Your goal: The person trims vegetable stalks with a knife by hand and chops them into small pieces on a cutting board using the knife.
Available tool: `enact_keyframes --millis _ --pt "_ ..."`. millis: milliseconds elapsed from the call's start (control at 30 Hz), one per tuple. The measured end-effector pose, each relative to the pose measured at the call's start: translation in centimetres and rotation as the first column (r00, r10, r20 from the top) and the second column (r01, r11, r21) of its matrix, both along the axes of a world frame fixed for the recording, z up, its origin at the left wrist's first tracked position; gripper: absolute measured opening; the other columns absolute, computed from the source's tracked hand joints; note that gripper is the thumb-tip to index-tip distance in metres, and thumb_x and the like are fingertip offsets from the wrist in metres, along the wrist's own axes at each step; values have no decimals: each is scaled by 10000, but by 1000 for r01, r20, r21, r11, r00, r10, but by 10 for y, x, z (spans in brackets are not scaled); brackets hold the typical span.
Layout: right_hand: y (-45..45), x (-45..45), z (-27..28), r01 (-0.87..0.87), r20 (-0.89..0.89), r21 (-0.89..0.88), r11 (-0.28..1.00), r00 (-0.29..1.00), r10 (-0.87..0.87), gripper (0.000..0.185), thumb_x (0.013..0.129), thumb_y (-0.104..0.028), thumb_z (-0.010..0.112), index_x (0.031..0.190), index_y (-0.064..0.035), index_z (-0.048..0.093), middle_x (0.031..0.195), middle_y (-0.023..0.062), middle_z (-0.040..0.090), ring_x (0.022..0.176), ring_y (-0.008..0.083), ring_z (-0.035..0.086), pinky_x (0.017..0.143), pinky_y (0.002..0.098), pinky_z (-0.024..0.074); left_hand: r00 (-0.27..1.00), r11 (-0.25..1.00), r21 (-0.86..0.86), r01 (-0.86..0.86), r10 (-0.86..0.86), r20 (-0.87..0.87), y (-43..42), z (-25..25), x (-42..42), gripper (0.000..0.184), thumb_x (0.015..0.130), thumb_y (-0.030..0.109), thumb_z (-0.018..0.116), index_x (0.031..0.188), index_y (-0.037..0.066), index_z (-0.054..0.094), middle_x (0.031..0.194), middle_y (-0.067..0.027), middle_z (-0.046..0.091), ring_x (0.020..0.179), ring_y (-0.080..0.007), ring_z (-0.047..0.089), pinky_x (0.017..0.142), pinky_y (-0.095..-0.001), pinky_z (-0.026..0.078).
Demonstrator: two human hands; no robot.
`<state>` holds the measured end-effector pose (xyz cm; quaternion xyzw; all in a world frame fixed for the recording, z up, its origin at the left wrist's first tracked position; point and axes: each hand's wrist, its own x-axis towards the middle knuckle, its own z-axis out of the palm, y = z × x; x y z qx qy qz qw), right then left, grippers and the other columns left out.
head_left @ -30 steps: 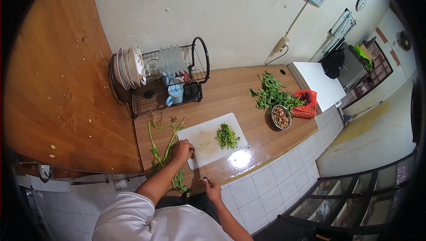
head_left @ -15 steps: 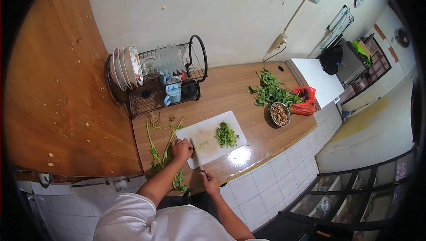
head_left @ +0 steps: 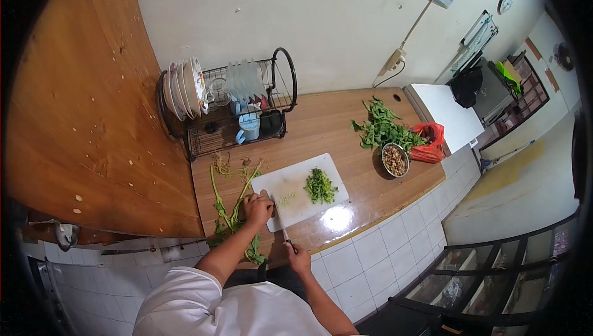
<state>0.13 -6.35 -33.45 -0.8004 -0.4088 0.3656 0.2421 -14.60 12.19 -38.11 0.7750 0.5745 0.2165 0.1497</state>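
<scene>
A knife point(head_left: 285, 231) is in my right hand point(head_left: 299, 257), which is closed around its dark handle at the near edge of the white cutting board point(head_left: 296, 171). Its blade points away from me, across the left part of the board. My left hand point(head_left: 257, 208) is on the board's left edge, close beside the blade, with its fingers curled down; what they hold is hidden. Small pale green bits point(head_left: 288, 198) lie right of the blade. Farther right sits a heap of chopped greens point(head_left: 320, 186). Long leafy stalks point(head_left: 217, 199) lie on the table left of the board, partly under my left forearm.
A dish rack point(head_left: 230, 137) with plates point(head_left: 183, 89), glasses and a blue mug point(head_left: 249, 127) stands against the wall. At the right are leafy greens point(head_left: 384, 127), a metal bowl of brown pieces point(head_left: 395, 160) and a red plastic bag point(head_left: 430, 144). The wooden table's point(head_left: 364, 206) front edge borders the tiled floor.
The whole view has shifted slightly, so things appear a little farther right. Both hands and the knife keep nearly the same place at the board.
</scene>
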Motion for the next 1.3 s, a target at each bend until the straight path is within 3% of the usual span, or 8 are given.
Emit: enact_keyframes --millis 100,200,300,467,700,1000,1067,1300 --pt "11 4 -4 -50 32 -64 997 998 53 511 945 -520 606 1103 -46 716 912 279 694 893 424 695 788 456 531 999 997 -75 -33 33 7 3 2 4 144 682 254 808 821 219 807 929 -7 738 1009 -213 598 969 -439 350" --pt "14 5 -3 -13 -20 48 999 1000 14 506 948 -521 598 1087 -50 718 895 273 693 867 425 694 771 464 528 996 989 -123 -85 87 12 4 5 3 136 673 257 813 807 232 806 911 -10 736 997 -221 601 977 -435 349" --pt "-6 1 2 -16 -115 -45 999 993 11 504 947 -520 600 1071 -47 721 876 258 696 856 412 697 755 456 527 988 987 -67 -149 151 27 2 4 6 131 676 260 812 804 239 805 884 -6 735 1015 -220 596 982 -434 346" --pt "7 2 -17 -22 15 -28 999 1000 22 503 941 -518 612 1039 -37 725 816 230 694 792 378 697 723 429 525 995 988 -120 -100 102 9 3 5 5 141 688 270 808 822 229 808 848 -38 720 1078 -224 581 988 -433 336" --pt "14 9 -6 1 -67 23 1000 998 1 514 944 -534 599 1005 -39 721 802 228 688 771 379 686 703 441 517 994 999 -26 33 -35 -100 8 15 6 127 702 241 787 824 213 810 822 -24 722 980 -219 600 969 -424 339" --pt "-1 14 -11 -6 -102 -70 998 995 -1 516 937 -542 605 1034 -50 726 818 230 694 790 395 692 712 439 520 996 987 -147 -66 56 -75 9 20 12 126 686 238 806 810 218 807 831 0 736 962 -195 603 985 -415 335" --pt "12 13 -16 -33 -31 -19 999 999 33 505 937 -537 608 1040 -59 734 840 227 700 803 386 698 722 429 523 997 986 -157 -59 51 -55 8 17 11 142 682 240 812 821 213 803 868 10 739 983 -190 594 1001 -422 326" --pt "7 2 -11 9 -147 12 1000 989 -7 488 948 -522 597 1015 -57 728 808 207 694 766 378 683 711 421 517 992 988 -136 -69 53 -118 9 23 3 173 676 267 825 838 209 800 917 40 736 1019 -190 577 1010 -429 307"
